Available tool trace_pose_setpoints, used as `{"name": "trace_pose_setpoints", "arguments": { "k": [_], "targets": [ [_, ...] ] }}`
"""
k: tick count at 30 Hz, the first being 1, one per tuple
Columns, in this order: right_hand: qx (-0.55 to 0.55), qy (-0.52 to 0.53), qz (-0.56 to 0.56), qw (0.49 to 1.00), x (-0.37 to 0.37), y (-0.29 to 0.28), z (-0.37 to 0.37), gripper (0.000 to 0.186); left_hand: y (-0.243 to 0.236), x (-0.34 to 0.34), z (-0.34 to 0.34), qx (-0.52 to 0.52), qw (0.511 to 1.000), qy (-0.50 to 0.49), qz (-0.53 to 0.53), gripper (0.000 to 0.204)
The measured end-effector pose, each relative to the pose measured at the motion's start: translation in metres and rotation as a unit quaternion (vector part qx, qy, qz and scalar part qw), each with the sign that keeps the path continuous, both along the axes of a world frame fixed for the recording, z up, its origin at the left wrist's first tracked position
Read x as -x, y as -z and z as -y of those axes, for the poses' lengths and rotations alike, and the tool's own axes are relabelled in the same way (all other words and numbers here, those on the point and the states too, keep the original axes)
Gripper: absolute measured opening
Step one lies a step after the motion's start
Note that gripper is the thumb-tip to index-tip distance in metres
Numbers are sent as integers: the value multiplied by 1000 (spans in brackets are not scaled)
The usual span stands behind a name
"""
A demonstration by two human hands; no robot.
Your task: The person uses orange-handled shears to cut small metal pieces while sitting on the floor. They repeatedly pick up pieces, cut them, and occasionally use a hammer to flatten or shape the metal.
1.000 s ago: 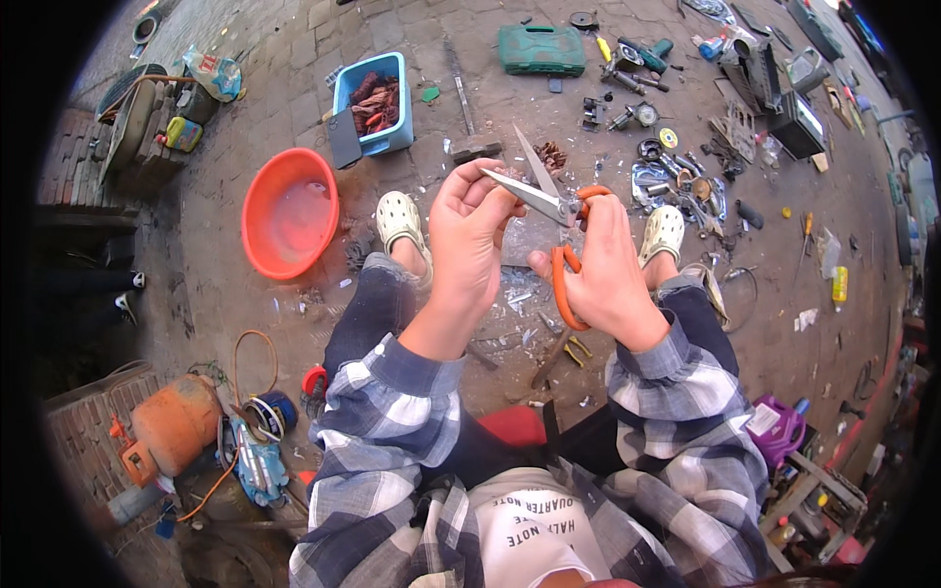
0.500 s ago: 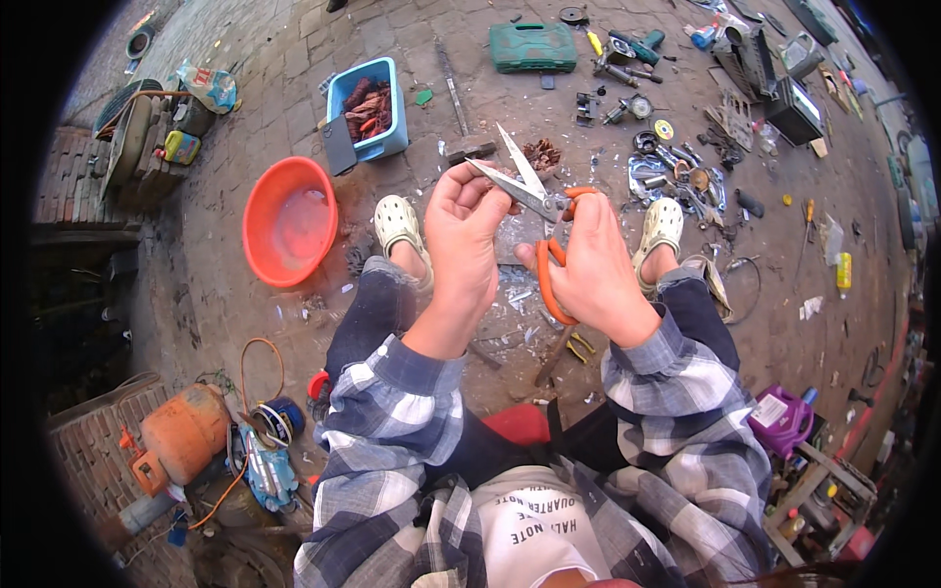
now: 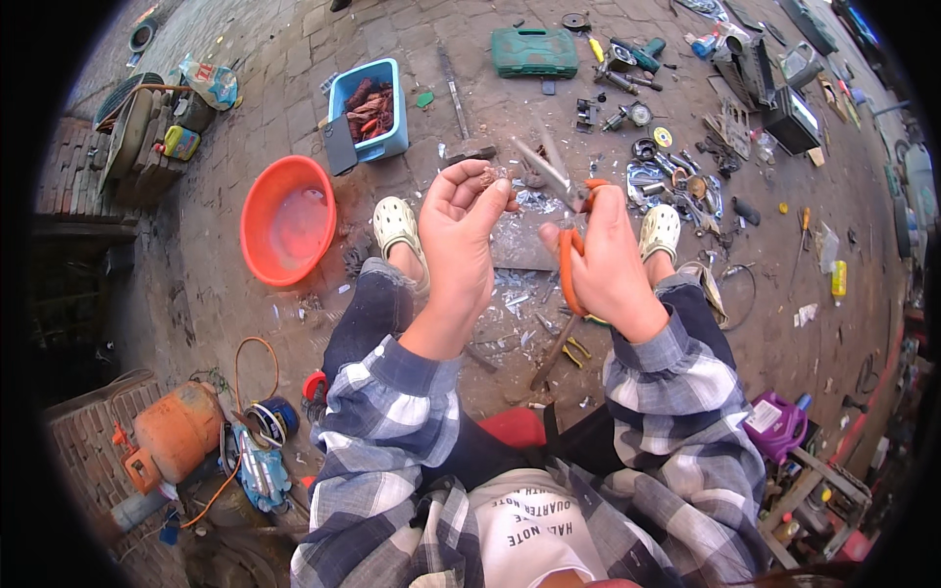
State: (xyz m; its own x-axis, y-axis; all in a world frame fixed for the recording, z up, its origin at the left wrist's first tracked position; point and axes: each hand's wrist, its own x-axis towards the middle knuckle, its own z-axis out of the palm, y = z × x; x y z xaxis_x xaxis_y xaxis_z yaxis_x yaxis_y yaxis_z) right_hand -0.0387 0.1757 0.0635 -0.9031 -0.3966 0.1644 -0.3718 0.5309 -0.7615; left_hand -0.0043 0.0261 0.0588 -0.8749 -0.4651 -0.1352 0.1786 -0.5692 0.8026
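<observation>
My left hand point(image 3: 457, 240) is closed, thumb and fingers pinching a small reddish-brown clump point(image 3: 490, 177) whose exact kind I cannot make out. In my right hand point(image 3: 616, 269) are scissors point(image 3: 569, 269) with orange handles. Their blades are spread, slightly blurred, and point up and left, apart from the clump. Below both hands a flat grey metal plate point(image 3: 524, 253) lies on the ground between my feet, with silvery scraps around it. A hammer point(image 3: 470, 155) rests just beyond my left fingers.
To the left stand an orange basin point(image 3: 257, 230) and a blue tub point(image 3: 397, 122) holding reddish-brown bundles. A green tool case point(image 3: 534, 51) lies ahead. Metal parts point(image 3: 686, 186) are scattered at the right. Yellow-handled pliers point(image 3: 576, 353) lie near my legs, and an orange gas cylinder point(image 3: 181, 431) sits lower left.
The scissors have moved right and down a little, away from my left hand. Their blades no longer overlap the left fingertips, and the reddish-brown clump now shows there.
</observation>
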Motion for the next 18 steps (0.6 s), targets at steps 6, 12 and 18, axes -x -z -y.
{"name": "trace_pose_setpoints", "arguments": {
  "k": [6, 12, 18],
  "targets": [
    [-45, -25, -52, 997, -8, 1, 6, 56, -2, -1, -3, -4, 1000, -3, -4, 26],
    [18, 21, 17, 999, -2, 6, 5, 48, 2, -1, -1, 26, 999, 11, 15, 24],
    [247, -4, 279, 928, 8, -4, -4, 23, 6, -2, -4, 23, 992, 114, 47, 18]
  ]
}}
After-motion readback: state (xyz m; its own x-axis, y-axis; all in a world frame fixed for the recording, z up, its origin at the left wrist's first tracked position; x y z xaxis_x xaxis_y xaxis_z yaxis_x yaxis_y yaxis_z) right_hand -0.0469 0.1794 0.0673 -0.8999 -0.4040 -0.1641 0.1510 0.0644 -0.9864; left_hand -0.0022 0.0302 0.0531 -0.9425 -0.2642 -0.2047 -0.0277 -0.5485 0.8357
